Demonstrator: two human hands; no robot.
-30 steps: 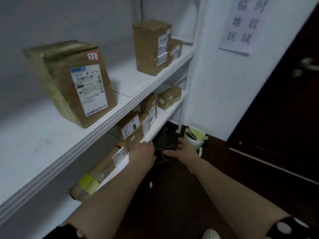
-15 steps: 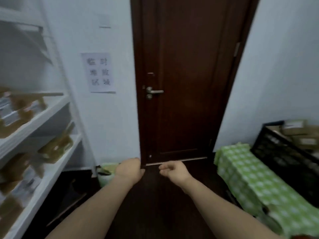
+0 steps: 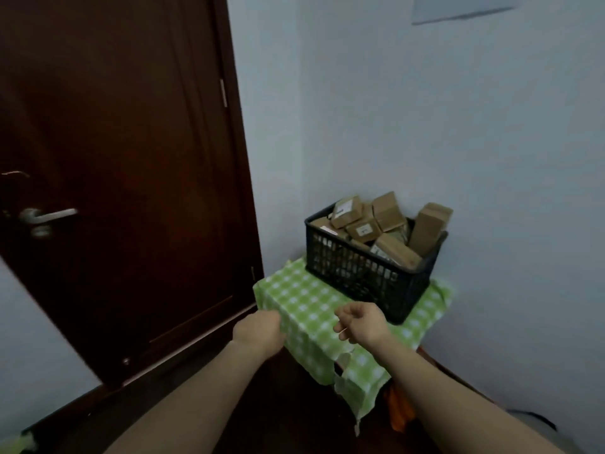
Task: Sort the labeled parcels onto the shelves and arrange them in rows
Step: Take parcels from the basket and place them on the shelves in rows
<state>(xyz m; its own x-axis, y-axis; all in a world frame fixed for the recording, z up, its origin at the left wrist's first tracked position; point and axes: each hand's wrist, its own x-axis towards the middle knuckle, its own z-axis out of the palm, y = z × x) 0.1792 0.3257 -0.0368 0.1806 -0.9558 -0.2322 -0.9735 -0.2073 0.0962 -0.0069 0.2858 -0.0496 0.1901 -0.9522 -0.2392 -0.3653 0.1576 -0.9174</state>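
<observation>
Now facing the supply corner: over the last second the view has swung from the shelves, past the dark door (image 3: 131, 158), to a black basket (image 3: 360, 280) standing on a table draped in green checked cloth (image 3: 304, 303). The shelves are out of view. The remaining parcels (image 3: 386, 214), brown cardboard boxes of which several show white labels, lie heaped in the basket, some tilted; one tall box (image 3: 429, 227) leans at the far right corner above the rim. Left hand (image 3: 258, 332) and right hand (image 3: 360, 326) are held out low before the table's near edge, short of the basket. The fingers of each are loosely curled and grip nothing, as at the shelf. Interpretation: one placement appears finished, and the step in hand is the return for the next parcel. Much sorting seemingly remains, since the basket is full to the rim. The next reach must clear the basket wall and lift from the top of the heap.
</observation>
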